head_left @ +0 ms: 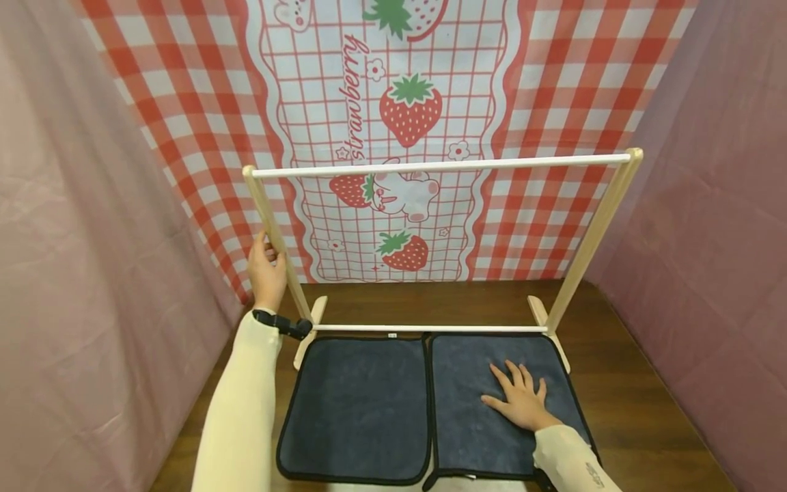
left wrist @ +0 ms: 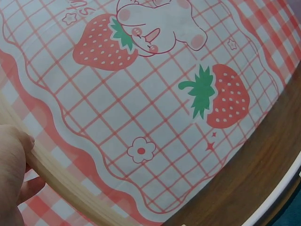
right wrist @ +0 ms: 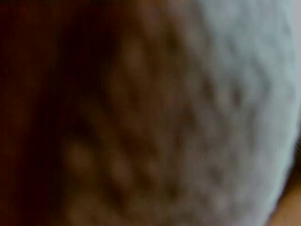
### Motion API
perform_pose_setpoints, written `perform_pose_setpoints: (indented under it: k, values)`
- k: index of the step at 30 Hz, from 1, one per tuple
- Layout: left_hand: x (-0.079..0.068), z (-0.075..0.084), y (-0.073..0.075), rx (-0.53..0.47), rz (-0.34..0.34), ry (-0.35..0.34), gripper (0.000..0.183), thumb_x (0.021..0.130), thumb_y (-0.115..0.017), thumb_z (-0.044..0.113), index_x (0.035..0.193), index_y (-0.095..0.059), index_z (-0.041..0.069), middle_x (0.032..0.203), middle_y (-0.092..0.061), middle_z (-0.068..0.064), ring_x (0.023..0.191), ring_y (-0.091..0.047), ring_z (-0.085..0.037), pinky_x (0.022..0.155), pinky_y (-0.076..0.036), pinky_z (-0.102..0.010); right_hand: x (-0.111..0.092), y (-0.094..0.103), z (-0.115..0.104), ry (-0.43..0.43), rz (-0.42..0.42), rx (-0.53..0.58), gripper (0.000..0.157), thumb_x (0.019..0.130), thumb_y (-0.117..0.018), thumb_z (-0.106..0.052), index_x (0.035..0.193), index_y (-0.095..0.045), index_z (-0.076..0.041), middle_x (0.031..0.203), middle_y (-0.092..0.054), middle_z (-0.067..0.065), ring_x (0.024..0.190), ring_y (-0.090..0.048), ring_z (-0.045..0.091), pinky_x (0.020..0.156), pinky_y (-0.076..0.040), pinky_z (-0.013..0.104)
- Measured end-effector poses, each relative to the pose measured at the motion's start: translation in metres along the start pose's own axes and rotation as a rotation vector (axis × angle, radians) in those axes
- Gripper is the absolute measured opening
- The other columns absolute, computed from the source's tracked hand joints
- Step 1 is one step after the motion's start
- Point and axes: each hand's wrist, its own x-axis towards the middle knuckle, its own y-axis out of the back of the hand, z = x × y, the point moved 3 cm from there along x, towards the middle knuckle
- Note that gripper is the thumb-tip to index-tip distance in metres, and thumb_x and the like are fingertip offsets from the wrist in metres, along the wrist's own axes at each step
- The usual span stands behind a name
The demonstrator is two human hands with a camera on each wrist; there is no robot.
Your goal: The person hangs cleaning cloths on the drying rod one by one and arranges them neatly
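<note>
In the head view a wooden rack (head_left: 587, 246) stands on the floor, with a white top rod (head_left: 443, 165) and a white lower rod (head_left: 424, 329). My left hand (head_left: 267, 273) holds its left post (head_left: 295, 290) partway up; the left wrist view shows the thumb and a finger of this hand (left wrist: 11, 172) at the pale wooden post (left wrist: 61, 188). My right hand (head_left: 519, 398) lies with spread fingers on the right one of two dark blue, black-edged cloths (head_left: 458, 437). The left cloth (head_left: 356, 410) lies flat beside it. The right wrist view is blurred, apparently by sleeve fabric (right wrist: 225, 117).
Behind the rack hangs a strawberry-print sheet (head_left: 424, 61) with red checked sides. Pink curtains (head_left: 104, 239) close off the left and right. Brown wood-look flooring (head_left: 645, 410) shows around the cloths.
</note>
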Motion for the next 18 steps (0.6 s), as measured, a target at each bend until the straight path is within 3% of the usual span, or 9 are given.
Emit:
perform_pose_setpoints:
  k: [8, 14, 18]
  values:
    - [0.0002, -0.0014, -0.0011, 0.031, -0.013, 0.008, 0.053, 0.091, -0.059, -0.009, 0.142, -0.046, -0.006, 0.116, -0.056, -0.033, 0.103, -0.062, -0.044, 0.09, -0.054, -0.05, -0.0011, -0.0004, -0.0014, 0.058, 0.115, 0.059, 0.069, 0.093, -0.065, -0.047, 0.144, -0.047, -0.004, 0.15, -0.03, 0.027, 0.135, -0.016, 0.055, 0.1, 0.0, 0.08]
    - [-0.0015, -0.001, -0.0014, 0.038, -0.013, -0.001, 0.052, 0.092, -0.059, -0.009, 0.142, -0.046, -0.006, 0.117, -0.056, -0.033, 0.104, -0.061, -0.045, 0.091, -0.054, -0.051, -0.0004, -0.001, -0.0041, 0.102, 0.195, 0.098, 0.041, 0.093, -0.07, -0.032, 0.123, -0.06, -0.008, 0.14, -0.042, 0.022, 0.128, -0.026, 0.05, 0.1, -0.006, 0.076]
    - [-0.0016, -0.0014, -0.002, 0.047, -0.007, -0.01, 0.052, 0.092, -0.059, -0.009, 0.142, -0.046, -0.006, 0.117, -0.055, -0.033, 0.103, -0.062, -0.045, 0.09, -0.054, -0.051, 0.0001, -0.002, -0.0069, 0.113, 0.22, 0.095, 0.021, 0.093, -0.07, -0.025, 0.106, -0.06, -0.012, 0.13, -0.047, 0.019, 0.124, -0.031, 0.049, 0.098, -0.011, 0.073]
